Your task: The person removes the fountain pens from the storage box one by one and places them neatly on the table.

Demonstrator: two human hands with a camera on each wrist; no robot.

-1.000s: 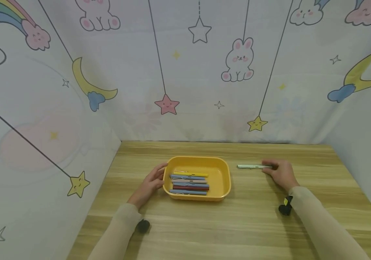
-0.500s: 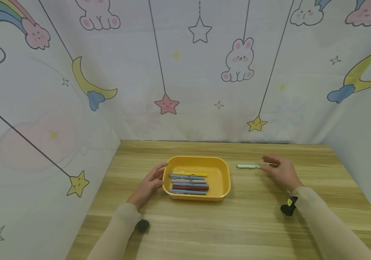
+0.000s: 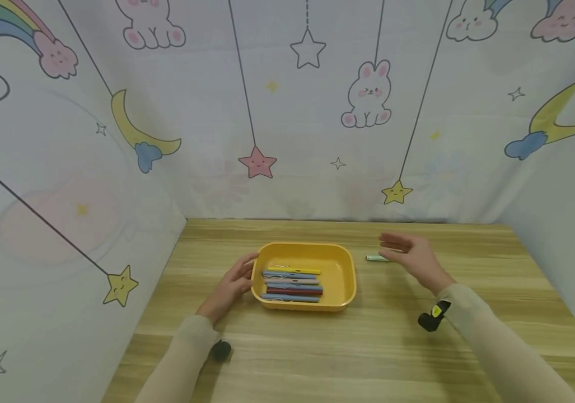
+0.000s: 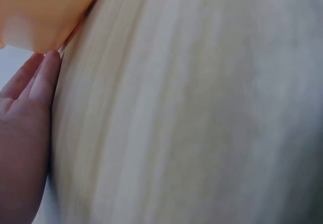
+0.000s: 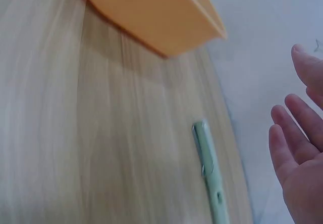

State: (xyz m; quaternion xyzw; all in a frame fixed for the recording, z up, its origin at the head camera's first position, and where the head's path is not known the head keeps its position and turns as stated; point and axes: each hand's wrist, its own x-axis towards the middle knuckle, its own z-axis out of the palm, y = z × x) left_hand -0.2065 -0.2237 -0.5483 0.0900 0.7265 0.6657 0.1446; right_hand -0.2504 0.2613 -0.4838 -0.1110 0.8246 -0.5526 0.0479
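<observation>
A yellow plastic tray (image 3: 339,282) stands on the table, with several clip pens lying side by side in its left half: a yellow pen (image 3: 294,270), a pale pink pen (image 3: 292,281), a dark red pen (image 3: 294,291) and blue-grey ones. My left hand (image 3: 228,286) rests its fingers against the tray's left wall; the left wrist view shows the fingertips there, fairly straight. Right of the tray lies a light green pen (image 5: 208,156) on the table. Over it hovers my right hand (image 3: 415,261), fingers extended and holding nothing, hiding the pen's right end in the head view.
The wood-grain table (image 3: 317,347) meets a white printed cloth (image 3: 307,190) at the back and on both sides. Small dark wrist devices, the left one (image 3: 221,351) and the right one (image 3: 433,317), hang below the sleeves.
My right hand has let go of the green pen's right end, lifted with fingers spread, and moved left over it. The pen and tray stay put; my left hand has not moved.
</observation>
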